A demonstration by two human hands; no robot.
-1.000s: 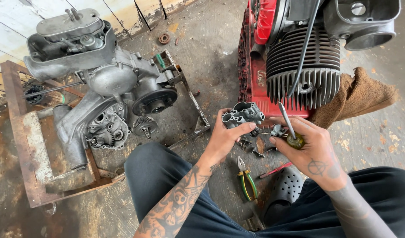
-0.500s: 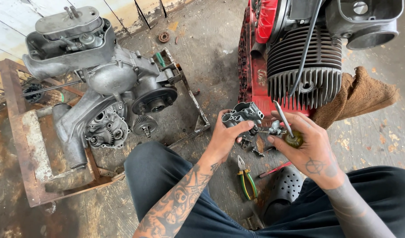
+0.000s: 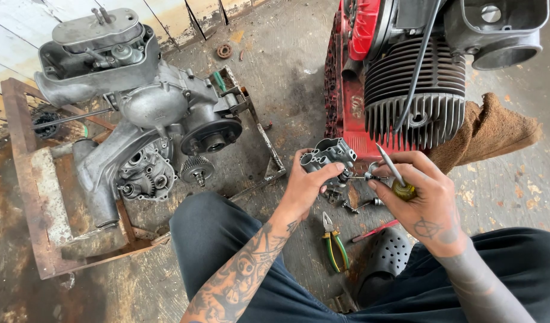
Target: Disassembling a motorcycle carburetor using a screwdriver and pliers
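My left hand (image 3: 306, 186) grips a small grey metal carburettor body (image 3: 330, 152) and holds it up in front of a finned engine cylinder (image 3: 413, 106). My right hand (image 3: 423, 200) holds a screwdriver with a yellow-green handle (image 3: 398, 182); its shaft points up and left beside the carburettor. The fingers of that hand also pinch a small metal part against the carburettor's side. Several small screws and fittings (image 3: 344, 202) lie on the floor just under both hands.
A grey engine case (image 3: 144, 113) sits on a rusty metal frame (image 3: 29, 179) at the left. A red engine shroud (image 3: 350, 90) and a brown rag (image 3: 489, 133) are at the right. Pliers with green and yellow grips (image 3: 334, 246) and a black perforated shoe (image 3: 387, 261) lie between my knees.
Both hands stay at the carburettor. The right hand has shifted slightly and the screwdriver shaft has tilted a little; the carburettor itself has barely moved.
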